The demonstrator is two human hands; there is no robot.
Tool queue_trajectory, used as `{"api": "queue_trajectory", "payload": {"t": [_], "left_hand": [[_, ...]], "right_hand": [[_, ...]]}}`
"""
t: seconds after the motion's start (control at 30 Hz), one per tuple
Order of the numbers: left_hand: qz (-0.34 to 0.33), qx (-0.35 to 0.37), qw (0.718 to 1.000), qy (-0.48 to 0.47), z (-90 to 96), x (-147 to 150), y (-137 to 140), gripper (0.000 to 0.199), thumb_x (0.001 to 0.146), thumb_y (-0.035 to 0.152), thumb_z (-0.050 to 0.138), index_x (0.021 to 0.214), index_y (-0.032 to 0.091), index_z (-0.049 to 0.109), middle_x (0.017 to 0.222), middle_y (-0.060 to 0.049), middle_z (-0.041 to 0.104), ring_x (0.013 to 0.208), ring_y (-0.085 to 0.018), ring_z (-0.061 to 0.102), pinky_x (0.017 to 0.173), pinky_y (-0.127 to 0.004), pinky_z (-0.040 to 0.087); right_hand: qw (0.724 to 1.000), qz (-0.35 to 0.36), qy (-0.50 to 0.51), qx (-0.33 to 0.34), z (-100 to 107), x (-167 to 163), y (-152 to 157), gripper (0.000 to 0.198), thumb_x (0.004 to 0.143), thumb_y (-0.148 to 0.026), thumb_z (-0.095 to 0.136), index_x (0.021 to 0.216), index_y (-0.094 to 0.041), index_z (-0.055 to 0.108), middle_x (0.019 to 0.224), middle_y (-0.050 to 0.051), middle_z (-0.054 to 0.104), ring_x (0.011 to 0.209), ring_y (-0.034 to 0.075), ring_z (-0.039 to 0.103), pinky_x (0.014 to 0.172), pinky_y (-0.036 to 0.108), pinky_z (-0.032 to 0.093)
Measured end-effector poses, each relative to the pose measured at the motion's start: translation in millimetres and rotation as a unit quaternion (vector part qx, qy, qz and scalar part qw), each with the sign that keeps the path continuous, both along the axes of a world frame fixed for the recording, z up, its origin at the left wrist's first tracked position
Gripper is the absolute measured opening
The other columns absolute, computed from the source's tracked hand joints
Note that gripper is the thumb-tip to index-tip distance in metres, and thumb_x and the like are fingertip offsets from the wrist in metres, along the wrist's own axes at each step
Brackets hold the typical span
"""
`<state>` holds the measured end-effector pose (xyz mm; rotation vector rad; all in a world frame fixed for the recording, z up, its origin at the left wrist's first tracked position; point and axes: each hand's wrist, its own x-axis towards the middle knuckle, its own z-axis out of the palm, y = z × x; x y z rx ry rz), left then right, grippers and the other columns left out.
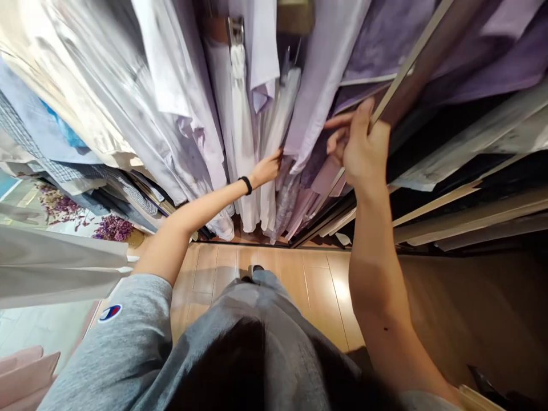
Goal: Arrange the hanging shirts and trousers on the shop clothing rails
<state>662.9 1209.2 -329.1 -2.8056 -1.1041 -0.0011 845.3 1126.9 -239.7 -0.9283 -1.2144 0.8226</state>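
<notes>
A row of hanging clothes fills the upper part of the head view. My left hand (264, 170), with a black band at its wrist, reaches in among them. Its fingers are drawn together at the edge of a lilac shirt (309, 123); the fingertips are partly hidden. White gathered garments (243, 137) hang just behind and beside that hand. My right hand (362, 145) is raised further right, closed around the thin pale edge of a panel (411, 60), perhaps a wardrobe door. Its index finger points left toward the lilac cloth.
Purple garments (385, 40) hang at upper right, above pale slanting boards (471, 214) and dark cloth. White and cream shirts (98, 85) crowd the left. Dried purple flowers (113, 227) and a grey curtain (60, 265) stand at far left. Wooden flooring (317, 285) lies below.
</notes>
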Motion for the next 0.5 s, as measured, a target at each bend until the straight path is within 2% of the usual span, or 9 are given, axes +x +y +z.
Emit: {"api": "queue_trajectory", "payload": {"t": [0.1,0.2,0.27,0.37,0.43,0.5], "left_hand": [[-0.080,0.105,0.988,0.081,0.4,-11,-10,0.037,0.088,-0.001,0.044,0.111,0.004,0.073,0.114,-0.015,0.068,0.133,-0.025,0.051,0.129,-0.042,0.019],[-0.083,0.161,0.978,0.103,2.5,-22,-25,0.033,0.095,0.003,0.043,0.111,-0.003,0.070,0.116,-0.020,0.066,0.134,-0.026,0.049,0.129,-0.041,0.018],[-0.045,0.152,0.982,0.102,4.2,-27,-36,0.031,0.097,0.003,0.041,0.110,-0.004,0.069,0.115,-0.021,0.065,0.134,-0.026,0.048,0.128,-0.043,0.019],[0.003,0.140,0.985,0.101,10.7,-30,-49,0.029,0.098,0.004,0.042,0.107,-0.002,0.068,0.107,-0.020,0.066,0.124,-0.026,0.057,0.125,-0.046,0.023],[0.004,0.132,0.986,0.097,23.0,-30,-58,0.022,0.094,0.007,0.051,0.106,0.003,0.069,0.101,-0.016,0.068,0.113,-0.026,0.062,0.121,-0.047,0.030],[0.004,0.114,0.992,0.057,45.9,-29,-68,0.022,0.091,0.009,0.056,0.108,0.009,0.069,0.100,-0.012,0.068,0.104,-0.025,0.065,0.110,-0.044,0.044]], "right_hand": [[1.000,0.004,0.019,0.015,-10,-4,-15,0.068,0.088,-0.076,0.046,0.086,-0.011,0.064,0.048,-0.005,0.039,0.032,0.005,0.030,0.032,0.020,0.020],[0.998,0.003,0.063,0.031,-16,-9,-34,0.065,0.080,-0.082,0.054,0.084,-0.017,0.057,0.052,-0.007,0.027,0.035,0.004,0.021,0.031,0.019,0.017],[0.997,0.021,0.070,0.029,-15,-13,-48,0.061,0.079,-0.080,0.060,0.086,-0.020,0.049,0.054,-0.008,0.024,0.036,0.005,0.020,0.032,0.017,0.018],[0.993,0.087,0.069,0.032,-7,-21,-66,0.063,0.074,-0.078,0.067,0.090,-0.024,0.040,0.059,-0.009,0.028,0.039,0.005,0.022,0.033,0.015,0.022],[0.989,0.120,0.077,0.033,2,-26,-73,0.061,0.076,-0.076,0.066,0.091,-0.025,0.037,0.065,-0.007,0.033,0.041,0.004,0.024,0.034,0.014,0.022],[0.987,0.132,0.088,0.034,13,-30,-75,0.055,0.082,-0.071,0.065,0.091,-0.024,0.037,0.069,-0.006,0.036,0.043,0.004,0.026,0.035,0.013,0.021]]}}
